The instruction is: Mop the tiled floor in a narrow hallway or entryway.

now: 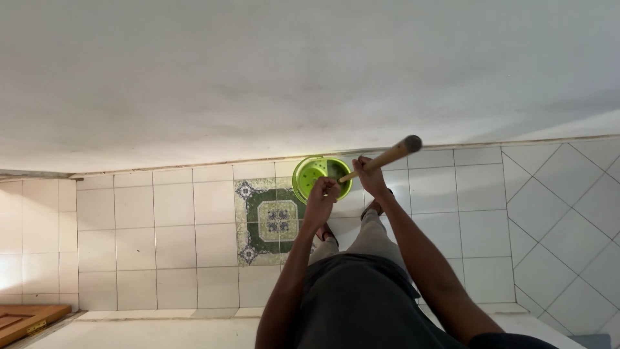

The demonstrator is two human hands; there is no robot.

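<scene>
I look straight down at my legs and feet on a white tiled floor. Both hands grip a wooden mop handle [387, 156] whose lower end goes into a lime green bucket [309, 173] with a perforated strainer, standing against the white wall. My left hand [321, 194] is closed around the lower part of the handle, just over the bucket's rim. My right hand [370, 173] holds the handle higher up, near its rounded top end. The mop head is hidden inside the bucket.
A large white wall [290, 71] fills the upper view. A patterned green and blue decorative tile [268, 221] lies left of my feet. A wooden door corner [26, 320] shows at bottom left. Diagonal tiles [568, 220] cover the right side.
</scene>
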